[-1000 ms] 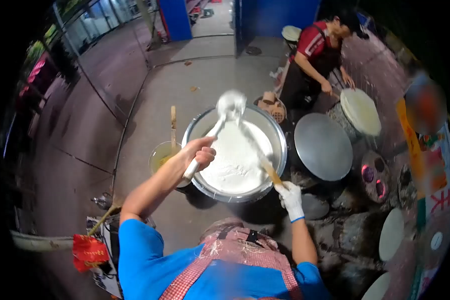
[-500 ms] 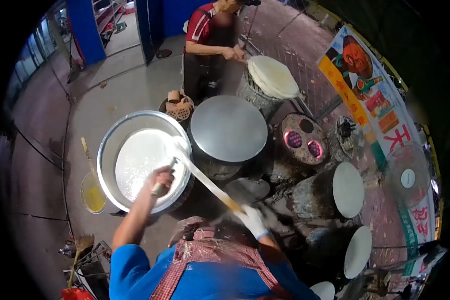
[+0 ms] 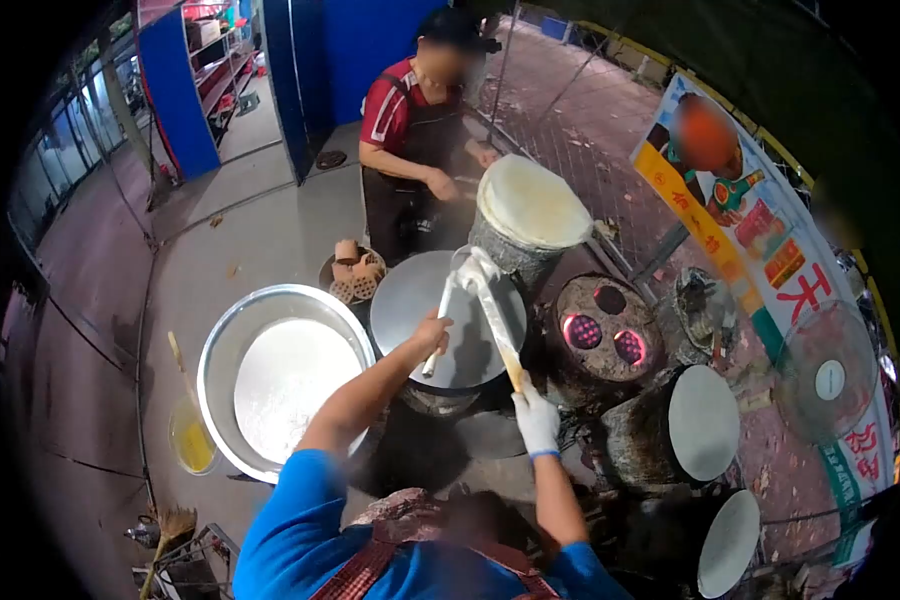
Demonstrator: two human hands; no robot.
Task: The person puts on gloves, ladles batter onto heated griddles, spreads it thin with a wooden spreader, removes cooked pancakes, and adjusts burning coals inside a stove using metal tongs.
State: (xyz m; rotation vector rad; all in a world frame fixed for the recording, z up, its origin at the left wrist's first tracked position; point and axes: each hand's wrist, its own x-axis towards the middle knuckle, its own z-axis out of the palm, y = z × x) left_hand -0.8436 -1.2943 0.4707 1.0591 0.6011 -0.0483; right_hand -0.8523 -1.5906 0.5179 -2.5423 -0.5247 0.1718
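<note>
Left fingers [image 3: 437, 331] wrapped round the ladle [image 3: 444, 304] handle. Right gloved fingers [image 3: 528, 404] grip the stick [image 3: 496, 325] by its bare end, probably to stay off the white mix [image 3: 295, 385]. Ladle bowl and stick tip meet beyond both, over the griddle [image 3: 400, 298], likely so drips land there. Basin [image 3: 209, 385] sits left of left fingers, apparently for easy reach.

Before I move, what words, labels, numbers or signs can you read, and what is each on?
"天": large red character on the banner.
Orange strip of the banner: characters too blurred to read surely.
Lower red characters on the banner: too unclear to read.
Green strip of the banner: characters too small to read.
No numbers are legible.
</note>
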